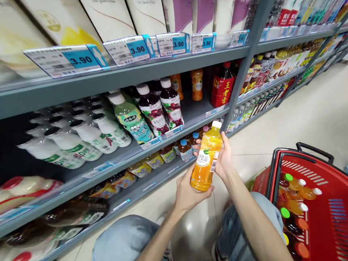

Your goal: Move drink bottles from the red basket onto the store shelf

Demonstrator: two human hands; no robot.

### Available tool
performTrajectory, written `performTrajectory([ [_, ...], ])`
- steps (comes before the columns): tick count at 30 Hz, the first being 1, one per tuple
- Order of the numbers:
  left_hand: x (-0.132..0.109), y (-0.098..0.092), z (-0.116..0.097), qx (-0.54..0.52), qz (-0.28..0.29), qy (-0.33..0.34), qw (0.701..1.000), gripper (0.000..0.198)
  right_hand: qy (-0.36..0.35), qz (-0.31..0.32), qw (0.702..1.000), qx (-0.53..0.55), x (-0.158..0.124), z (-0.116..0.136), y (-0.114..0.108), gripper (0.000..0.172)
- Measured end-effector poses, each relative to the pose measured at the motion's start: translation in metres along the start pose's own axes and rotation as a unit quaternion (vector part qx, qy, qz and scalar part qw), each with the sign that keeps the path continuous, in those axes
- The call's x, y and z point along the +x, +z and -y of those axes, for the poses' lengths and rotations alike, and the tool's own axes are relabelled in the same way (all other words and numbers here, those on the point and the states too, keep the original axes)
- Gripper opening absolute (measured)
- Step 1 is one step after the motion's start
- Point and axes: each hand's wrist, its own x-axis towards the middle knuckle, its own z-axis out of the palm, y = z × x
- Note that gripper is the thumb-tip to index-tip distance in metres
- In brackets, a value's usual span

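Observation:
An orange juice bottle (204, 159) with a white cap is held upright, tilted slightly, between both hands. My left hand (188, 190) wraps round its base from below. Behind and along its right side, my right hand (225, 157) grips the upper part, with some fingers hidden by the bottle. On the shelf behind stand purple grape drinks (154, 112) with white caps and a green-labelled bottle (134, 117). Two more orange bottles (197, 84) sit deeper on that shelf, left of a red-labelled bottle (222, 86).
A red basket (328, 241) holding several bottles stands on the floor at the right. Grey shelving (130, 72) with drinks and price tags fills the left side and runs to the back right. My bent knees are below. Tiled floor (309, 114) lies beyond.

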Motion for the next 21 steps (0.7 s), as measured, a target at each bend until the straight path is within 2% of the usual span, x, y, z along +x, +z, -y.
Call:
performTrajectory([
  [3,-0.001,0.004,-0.005,-0.147,0.060,-0.066,0.985,0.064,-0.006,0.056,0.998,-0.019,0.001,0.001,-0.002,0.055],
  [5,-0.003,0.007,-0.006,-0.257,0.111,-0.100,0.955,0.055,-0.021,0.082,0.996,-0.042,0.000,-0.001,-0.001,0.054],
  [9,-0.006,0.009,-0.008,-0.388,0.198,-0.153,0.887,0.063,-0.068,0.060,0.991,-0.102,-0.004,-0.009,0.001,0.056],
  [12,-0.007,0.005,-0.008,-0.412,0.239,-0.170,0.863,0.071,-0.097,0.032,0.982,-0.159,-0.006,-0.015,0.001,0.049],
  [15,-0.008,0.002,-0.006,-0.419,0.232,-0.183,0.859,0.073,-0.104,0.006,0.979,-0.177,-0.006,-0.018,0.001,0.046],
  [21,-0.007,0.007,0.004,-0.454,0.143,-0.185,0.859,0.068,-0.107,-0.031,0.975,-0.193,-0.007,-0.019,0.010,0.045],
])
